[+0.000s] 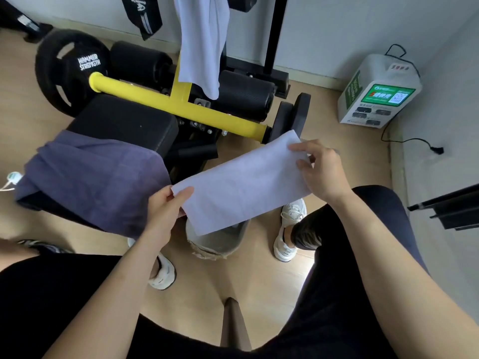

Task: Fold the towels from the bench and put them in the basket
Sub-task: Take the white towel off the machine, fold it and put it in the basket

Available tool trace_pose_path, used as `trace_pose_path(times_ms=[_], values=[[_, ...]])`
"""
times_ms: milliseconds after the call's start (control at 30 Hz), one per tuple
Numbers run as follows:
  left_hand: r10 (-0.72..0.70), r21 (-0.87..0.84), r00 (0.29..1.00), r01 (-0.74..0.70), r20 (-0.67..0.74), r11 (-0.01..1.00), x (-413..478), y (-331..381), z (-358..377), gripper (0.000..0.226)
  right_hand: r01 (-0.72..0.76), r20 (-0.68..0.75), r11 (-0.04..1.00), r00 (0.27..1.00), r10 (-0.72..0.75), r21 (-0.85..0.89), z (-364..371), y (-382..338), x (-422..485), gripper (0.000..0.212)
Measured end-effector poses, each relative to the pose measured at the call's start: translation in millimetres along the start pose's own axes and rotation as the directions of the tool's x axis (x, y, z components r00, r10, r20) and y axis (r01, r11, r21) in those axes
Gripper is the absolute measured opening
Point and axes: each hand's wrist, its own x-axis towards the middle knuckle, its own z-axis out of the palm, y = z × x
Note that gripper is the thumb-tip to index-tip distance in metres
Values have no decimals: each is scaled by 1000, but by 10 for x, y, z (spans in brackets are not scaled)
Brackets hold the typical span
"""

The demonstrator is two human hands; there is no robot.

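I see the white towel (243,182), folded flat, just above the grey basket (225,244); the purple towel (90,177) drapes the counter (124,120) left of it; a second towel (202,42) hangs beyond.

A gym: weight plate (70,71), padded bench (124,123).

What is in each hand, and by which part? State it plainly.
One flat white cloth towel: the left hand pinches its left end, the right hand holds its right end, above the grey basket.
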Motion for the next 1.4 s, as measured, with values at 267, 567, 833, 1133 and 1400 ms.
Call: trace_pose_path(times_ms=[267,567,833,1133,1400], values=[[24,106,999,-28,40,994,-132,239,-34,22,170,70,985,983,-168,-28,236,-78,-129,41],[-72,-26,976,79,205,997,-267,336,57,15,257,222,950,930,-293,177,700,-371,-455,40],[-58,-125,968,91,245,988,-395,352,180,22,264,249,930,911,-328,257,893,-502,-585,37],[-39,-210,949,109,313,972,-489,438,268,22,80,205,962,969,-136,259,969,-558,-606,43],[94,-112,987,-80,132,990,-391,359,129,13,10,180,876,977,-110,483,785,-565,-519,32]])
